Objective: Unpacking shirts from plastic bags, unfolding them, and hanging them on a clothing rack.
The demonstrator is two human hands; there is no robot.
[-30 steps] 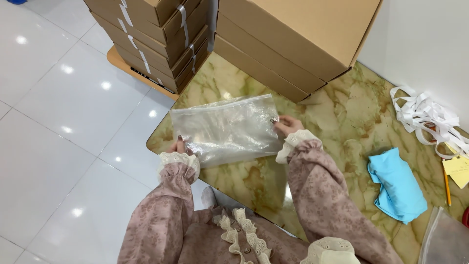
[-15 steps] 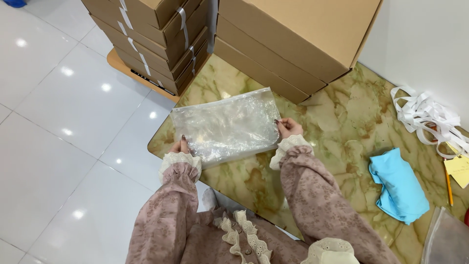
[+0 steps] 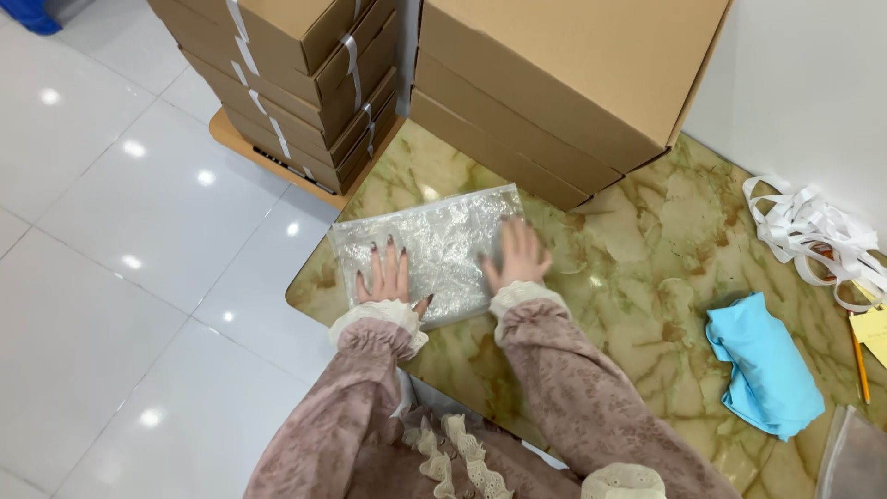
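Note:
A clear bubble-wrap bag (image 3: 434, 242) lies flat on the green marble table (image 3: 637, 268), near its left corner. My left hand (image 3: 388, 277) rests palm down on the bag's near left part, fingers spread. On the bag's right edge, my right hand (image 3: 517, 257) presses flat with fingers apart. Neither hand grips anything. Both arms wear pink patterned sleeves with lace cuffs.
A big cardboard box (image 3: 573, 83) stands on the table just behind the bag. A stack of flat cartons (image 3: 296, 83) stands on the floor at the left. A folded blue cloth (image 3: 762, 365), white strips (image 3: 813, 231), a yellow note (image 3: 871, 328) and a pencil (image 3: 859, 365) lie at the right.
The bag was held up by its two ends; it now lies flat on the table, and both hands have let go and press down on it.

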